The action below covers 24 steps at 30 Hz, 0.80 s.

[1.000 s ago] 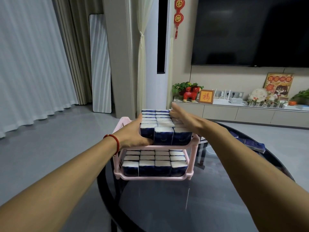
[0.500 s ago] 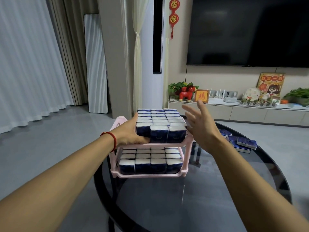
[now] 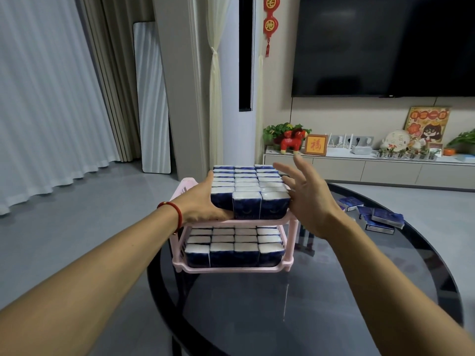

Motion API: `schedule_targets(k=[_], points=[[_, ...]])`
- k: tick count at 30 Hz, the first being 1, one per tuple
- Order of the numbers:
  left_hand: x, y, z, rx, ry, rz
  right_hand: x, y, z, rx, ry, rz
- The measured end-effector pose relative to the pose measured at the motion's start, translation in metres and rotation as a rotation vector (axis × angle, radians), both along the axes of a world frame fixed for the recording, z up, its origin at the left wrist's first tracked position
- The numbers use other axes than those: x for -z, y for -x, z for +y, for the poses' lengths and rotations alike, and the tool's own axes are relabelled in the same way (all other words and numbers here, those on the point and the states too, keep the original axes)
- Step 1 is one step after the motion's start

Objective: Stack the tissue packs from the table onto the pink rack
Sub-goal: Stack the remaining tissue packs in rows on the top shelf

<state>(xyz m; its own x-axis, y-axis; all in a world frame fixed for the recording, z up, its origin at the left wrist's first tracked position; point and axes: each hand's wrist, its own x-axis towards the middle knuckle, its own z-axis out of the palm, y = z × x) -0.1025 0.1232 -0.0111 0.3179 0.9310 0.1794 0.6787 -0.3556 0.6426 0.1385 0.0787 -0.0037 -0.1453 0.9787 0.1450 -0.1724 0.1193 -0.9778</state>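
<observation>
Living room, dark glass table (image 3: 334, 304) | our left hand (image 3: 203, 201) presses the upper tissue packs (image 3: 249, 191) — right hand (image 3: 308, 201) spread, fingers released beside them | pink rack (image 3: 231, 269) both tiers full — loose packs (image 3: 380, 219) far right.

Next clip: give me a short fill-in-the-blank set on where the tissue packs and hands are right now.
1. The pink rack has ___ tiers, both holding tissue packs.
2. The left hand presses the ___ side of the top-tier packs.
3. The right hand, fingers spread, holds ___.
4. Loose packs lie on the dark glass ___, right of the rack.

Missing words: two; left; nothing; table
</observation>
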Motion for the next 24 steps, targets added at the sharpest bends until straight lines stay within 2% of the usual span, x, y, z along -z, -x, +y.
schedule_targets(k=[4,9,13,15,16,18,20,21,24], points=[[-0.001,-0.001,-0.002,0.003,0.042,-0.025,0.008,0.002,0.001,0.103,-0.055,-0.053],[-0.004,0.008,0.001,-0.018,0.121,-0.002,0.027,-0.009,-0.007,0.422,-0.23,-0.095],[-0.014,0.013,-0.011,-0.127,0.163,0.099,0.066,-0.044,-0.007,0.617,-0.161,-0.288],[-0.017,0.013,-0.026,-0.237,0.001,0.157,0.086,-0.066,-0.009,0.651,-0.043,-0.503],[-0.014,0.012,-0.035,-0.311,-0.202,0.179,0.096,-0.077,-0.01,0.659,0.022,-0.631],[-0.002,0.0,-0.064,-0.358,-0.68,0.073,0.119,-0.099,-0.005,0.647,0.129,-0.851],[0.02,-0.03,-0.096,-0.195,-0.872,-0.085,0.141,-0.119,0.001,0.625,0.211,-0.984],[0.036,-0.048,-0.106,-0.053,-0.852,-0.113,0.15,-0.127,0.006,0.604,0.228,-1.036],[0.104,-0.105,-0.106,0.288,-0.563,-0.015,0.165,-0.146,0.025,0.552,0.219,-1.174]])
